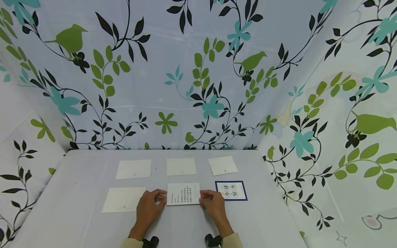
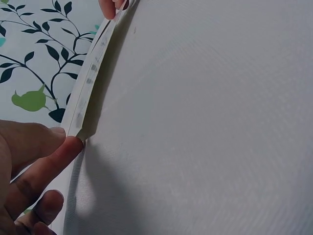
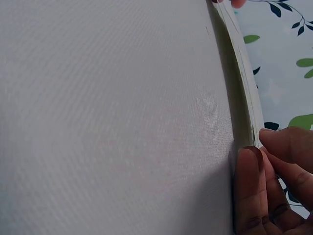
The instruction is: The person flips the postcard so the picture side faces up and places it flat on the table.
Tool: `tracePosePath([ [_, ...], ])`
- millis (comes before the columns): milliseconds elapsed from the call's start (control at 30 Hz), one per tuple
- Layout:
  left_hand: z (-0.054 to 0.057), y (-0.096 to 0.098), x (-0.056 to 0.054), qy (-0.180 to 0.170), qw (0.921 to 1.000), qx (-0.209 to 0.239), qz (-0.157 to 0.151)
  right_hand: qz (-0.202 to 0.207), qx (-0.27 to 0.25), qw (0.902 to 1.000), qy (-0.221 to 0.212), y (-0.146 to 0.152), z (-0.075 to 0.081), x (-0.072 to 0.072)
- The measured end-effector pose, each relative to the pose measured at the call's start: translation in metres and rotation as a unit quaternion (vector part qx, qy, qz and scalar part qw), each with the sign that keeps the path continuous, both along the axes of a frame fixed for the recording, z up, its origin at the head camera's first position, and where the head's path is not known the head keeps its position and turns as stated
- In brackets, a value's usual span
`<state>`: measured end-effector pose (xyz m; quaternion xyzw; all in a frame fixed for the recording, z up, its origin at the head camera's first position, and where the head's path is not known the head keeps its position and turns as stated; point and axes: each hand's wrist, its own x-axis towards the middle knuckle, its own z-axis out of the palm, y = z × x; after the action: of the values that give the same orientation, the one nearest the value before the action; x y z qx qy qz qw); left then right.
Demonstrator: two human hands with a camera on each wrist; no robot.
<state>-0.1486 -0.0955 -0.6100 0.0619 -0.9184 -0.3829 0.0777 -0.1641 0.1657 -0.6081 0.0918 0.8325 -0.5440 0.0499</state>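
Note:
A white card (image 1: 183, 194) printed with columns of small dark characters is held between both hands, close over the table. My left hand (image 1: 151, 209) pinches its left edge between thumb and fingers. At the opposite edge my right hand (image 1: 214, 206) grips it the same way. Both wrist views show the card (image 2: 93, 73) edge-on, a shadow beneath it. Right of it lies a blue-bordered card (image 1: 231, 190) bearing circled characters. Partly behind my left hand is a blank white card (image 1: 122, 200) with a tiny mark near its lower edge.
Three more pale cards lie in a back row: a left one (image 1: 133, 169), a middle one (image 1: 181, 166) and a slightly turned right one (image 1: 222, 165). The white table (image 1: 77, 220) meets a leaf-and-bird patterned curtain (image 1: 173, 86) at the back and sides.

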Motion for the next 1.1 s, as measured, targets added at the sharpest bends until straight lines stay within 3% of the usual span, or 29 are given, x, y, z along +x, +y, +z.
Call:
tracePosePath([
  [667, 0.002, -0.009, 0.002, -0.004, 1.0, 0.008, 0.003, -0.026, -0.006, 0.9995, 0.016, -0.006, 0.001, -0.003],
  [1100, 0.004, -0.022, 0.004, 0.011, 0.9999, 0.005, -0.002, -0.019, -0.017, 0.9994, 0.025, -0.022, 0.003, -0.004],
])
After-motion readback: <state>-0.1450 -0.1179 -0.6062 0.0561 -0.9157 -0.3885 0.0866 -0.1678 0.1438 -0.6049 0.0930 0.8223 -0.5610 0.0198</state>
